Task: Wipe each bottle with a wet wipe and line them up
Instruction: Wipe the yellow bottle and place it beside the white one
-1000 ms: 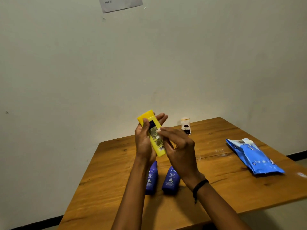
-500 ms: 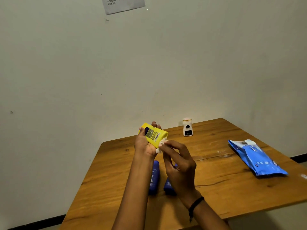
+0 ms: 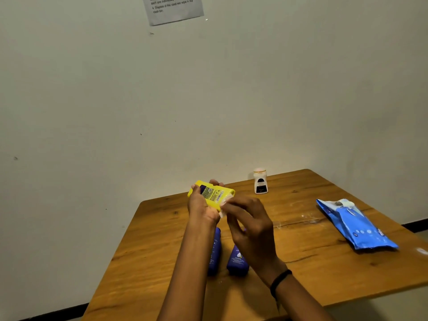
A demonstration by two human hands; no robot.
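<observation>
My left hand (image 3: 201, 205) grips a yellow bottle (image 3: 212, 195), held nearly sideways above the wooden table (image 3: 301, 262) with its label facing me. My right hand (image 3: 249, 224) pinches a small white wet wipe (image 3: 223, 206) against the bottle's right end. Two dark blue bottles lie side by side on the table under my arms, the left blue bottle (image 3: 214, 253) and the right blue bottle (image 3: 236, 259), both partly hidden. A small white bottle (image 3: 260, 181) with a dark label stands upright near the table's far edge.
A blue wet-wipe pack (image 3: 354, 224) lies on the right side of the table. The table stands against a plain wall with a printed paper sheet (image 3: 173, 8) taped high up. The table's front edge runs near my forearms.
The yellow bottle went from upright to tilted nearly sideways in my left hand. My right hand with the wipe moved from the label to the bottle's right end.
</observation>
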